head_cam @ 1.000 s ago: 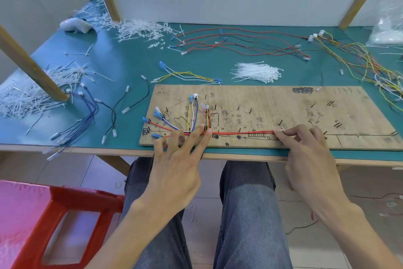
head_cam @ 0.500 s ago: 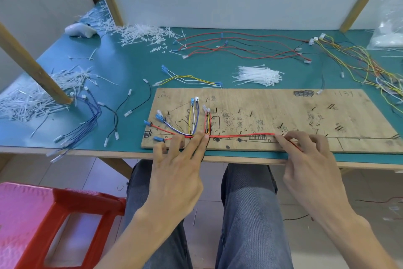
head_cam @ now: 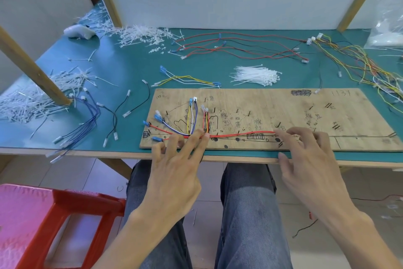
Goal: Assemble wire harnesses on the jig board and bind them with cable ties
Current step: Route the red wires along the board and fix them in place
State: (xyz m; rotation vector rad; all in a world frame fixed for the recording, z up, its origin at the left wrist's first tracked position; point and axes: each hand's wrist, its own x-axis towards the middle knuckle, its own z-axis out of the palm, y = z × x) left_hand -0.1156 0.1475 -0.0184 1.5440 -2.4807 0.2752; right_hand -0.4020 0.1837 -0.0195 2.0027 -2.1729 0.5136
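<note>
One left hand [head_cam: 174, 172], right hand [head_cam: 309, 159], board [head_cam: 261, 105] edge

Bright, even light covers the jig board [head_cam: 272, 105], which is sharp, with only faint soft shadows. Left of the board, a wooden post [head_cam: 32, 65] leans from wide-angle distortion. Below-left, the red stool [head_cam: 26, 214] glares pink and is slightly blurred.

Flat rectangular raw plywood jig board [head_cam: 272, 107], matt, pen-scribbled, on smooth teal matt surface [head_cam: 122, 76]. White plastic cable ties bundle [head_cam: 255, 75]; glossy red plastic stool [head_cam: 72, 214]; clear crinkly plastic bag [head_cam: 388, 26].
</note>
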